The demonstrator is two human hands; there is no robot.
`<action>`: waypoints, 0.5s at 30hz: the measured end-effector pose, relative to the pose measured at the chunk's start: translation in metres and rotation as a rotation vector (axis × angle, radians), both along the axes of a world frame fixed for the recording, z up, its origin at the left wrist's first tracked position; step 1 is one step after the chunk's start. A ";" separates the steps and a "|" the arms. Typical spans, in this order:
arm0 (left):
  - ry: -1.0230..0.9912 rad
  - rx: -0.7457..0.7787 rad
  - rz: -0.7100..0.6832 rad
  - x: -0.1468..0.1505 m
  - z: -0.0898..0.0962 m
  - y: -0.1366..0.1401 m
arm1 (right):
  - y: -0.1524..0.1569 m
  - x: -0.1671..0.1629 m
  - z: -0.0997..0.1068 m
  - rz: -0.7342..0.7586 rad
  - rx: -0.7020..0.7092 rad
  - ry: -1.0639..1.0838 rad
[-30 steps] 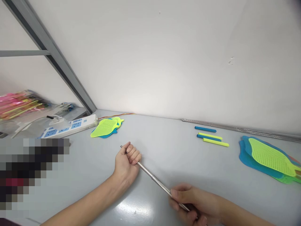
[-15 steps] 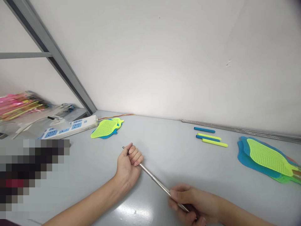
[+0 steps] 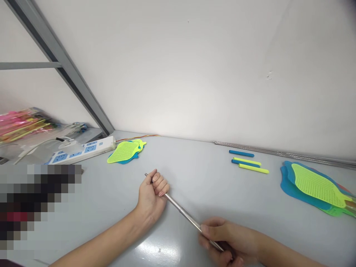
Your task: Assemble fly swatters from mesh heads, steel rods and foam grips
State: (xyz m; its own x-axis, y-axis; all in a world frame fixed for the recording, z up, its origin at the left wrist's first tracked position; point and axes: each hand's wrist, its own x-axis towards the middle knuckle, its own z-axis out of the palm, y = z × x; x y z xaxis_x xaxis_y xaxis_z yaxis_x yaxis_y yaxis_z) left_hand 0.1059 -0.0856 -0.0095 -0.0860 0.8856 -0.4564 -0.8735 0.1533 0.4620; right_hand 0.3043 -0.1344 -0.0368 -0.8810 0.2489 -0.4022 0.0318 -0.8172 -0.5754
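1. Little has moved: the left hand (image 3: 152,187) and the metal rod (image 3: 183,212) sit slightly further right than a second ago, with the same grip – the hold looks steady.
2. At far left, a bundle in clear, crinkled plastic wrap (image 3: 25,122) shows pink and yellow; nearer is a long white power strip (image 3: 97,145) with blue socket faces.
3. Beside the strip, leaf-shaped swatter heads (image 3: 124,152) lie overlapped, lime over blue, the lime one pierced with tiny holes.
4. The left hand's fingers are curled closed around the rod, its darker, thinner tip poking out past the thumb.
5. The rod is smooth, shiny and silvery, slanting above the grey, glossy worktop (image 3: 189,170), with a slight step in thickness between the hands.
6. The right hand (image 3: 225,237), slightly blurred, has its fingers wrapped round the lower part; the rod's near end is hard to see.
7. Beyond lie four slim, smooth tubes (image 3: 246,163), two blue, two lime, and thin metal rods (image 3: 278,152) along the wall.
8. At far right, more perforated swatter heads (image 3: 318,185) are stacked – lime over blue.
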 end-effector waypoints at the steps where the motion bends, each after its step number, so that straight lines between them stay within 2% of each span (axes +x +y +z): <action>1: 0.000 0.000 -0.001 0.000 0.000 0.000 | 0.000 0.000 0.000 0.000 0.001 0.003; 10: 0.000 -0.009 -0.011 -0.001 -0.001 0.000 | 0.001 -0.002 -0.001 -0.007 0.035 -0.009; 15: -0.013 -0.004 -0.028 -0.002 -0.002 0.001 | 0.000 -0.002 -0.001 -0.005 -0.011 0.029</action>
